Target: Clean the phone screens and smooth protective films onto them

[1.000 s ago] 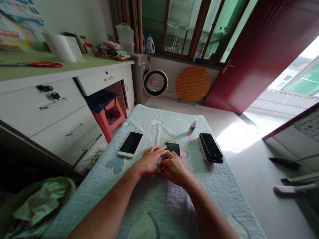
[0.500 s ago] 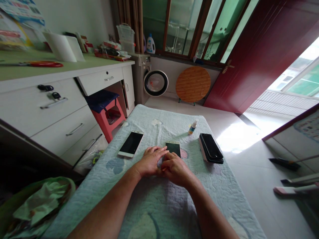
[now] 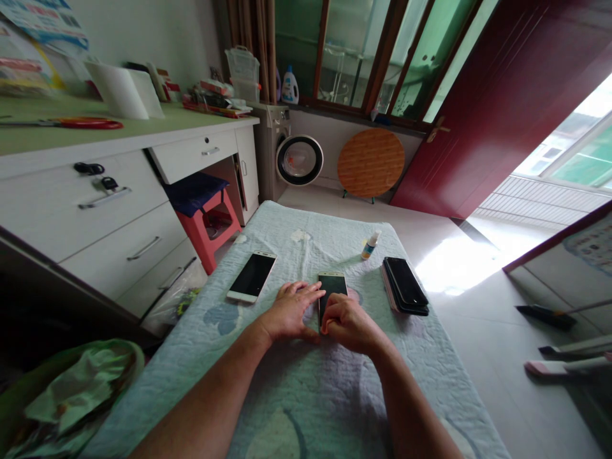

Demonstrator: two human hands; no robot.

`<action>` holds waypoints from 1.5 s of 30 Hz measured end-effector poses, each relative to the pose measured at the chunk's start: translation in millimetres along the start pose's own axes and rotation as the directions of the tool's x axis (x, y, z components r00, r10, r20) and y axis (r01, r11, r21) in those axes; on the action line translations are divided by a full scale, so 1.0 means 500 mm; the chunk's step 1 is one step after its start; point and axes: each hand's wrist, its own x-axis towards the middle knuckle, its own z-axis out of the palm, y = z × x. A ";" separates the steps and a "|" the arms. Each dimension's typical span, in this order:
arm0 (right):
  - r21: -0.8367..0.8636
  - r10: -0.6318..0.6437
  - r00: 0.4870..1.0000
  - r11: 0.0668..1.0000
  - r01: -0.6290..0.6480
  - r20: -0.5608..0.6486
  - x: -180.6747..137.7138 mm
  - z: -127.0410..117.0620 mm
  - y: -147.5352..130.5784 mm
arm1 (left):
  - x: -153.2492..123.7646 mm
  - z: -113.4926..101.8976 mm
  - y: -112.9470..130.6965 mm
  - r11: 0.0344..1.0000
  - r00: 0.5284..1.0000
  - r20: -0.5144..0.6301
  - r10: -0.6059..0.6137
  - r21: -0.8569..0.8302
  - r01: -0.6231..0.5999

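Note:
A smartphone (image 3: 331,285) with a dark screen and pale frame lies on the quilted cloth (image 3: 306,395), between my hands. My left hand (image 3: 292,312) rests flat at its left side, fingers spread, fingertips at the phone's left edge and thumb near its lower end. Over the lower right part of the screen, my right hand (image 3: 351,324) is curled closed. Whatever is inside its fingers, if anything, is hidden. Further left lies a white-framed smartphone (image 3: 252,277). To the right is a stack of dark phones (image 3: 405,285), with a small spray bottle (image 3: 370,245) standing behind it.
A white drawer desk (image 3: 109,210) runs along the left, with a red stool (image 3: 210,223) partly under it. A lined bin (image 3: 81,389) stands at the lower left. Behind are a washing machine with its door (image 3: 299,160) open and a round wooden tabletop (image 3: 371,162).
My right hand has shifted slightly right, away from my left thumb, uncovering more of the phone's lower left part. My left hand stays nearly in place.

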 end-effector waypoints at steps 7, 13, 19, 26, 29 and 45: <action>-0.080 0.045 0.978 0.995 -0.063 -0.205 -0.003 -0.008 0.025 | 0.000 0.011 0.004 1.000 0.997 -0.074 0.003 -0.006 -0.004; -0.156 0.093 0.972 0.979 -0.129 -0.216 0.004 0.005 0.042 | 0.001 0.015 0.014 1.000 0.992 -0.125 -0.015 0.013 0.016; -0.207 0.192 0.906 0.936 -0.284 -0.377 0.022 0.015 0.091 | 0.003 0.015 0.014 0.999 0.992 -0.129 -0.014 0.031 0.018; -0.075 0.267 0.869 0.942 -0.326 -0.417 0.016 -0.010 0.083 | 0.002 0.019 0.014 0.999 0.989 -0.149 -0.009 0.036 0.014; -0.091 0.354 0.859 0.906 -0.413 -0.371 0.006 -0.022 0.067 | 0.004 0.025 0.009 0.999 0.987 -0.163 -0.002 0.043 0.010; 0.046 0.518 0.851 0.855 -0.516 -0.087 -0.028 -0.052 0.075 | 0.001 0.011 0.014 0.998 0.989 -0.147 -0.026 0.058 0.035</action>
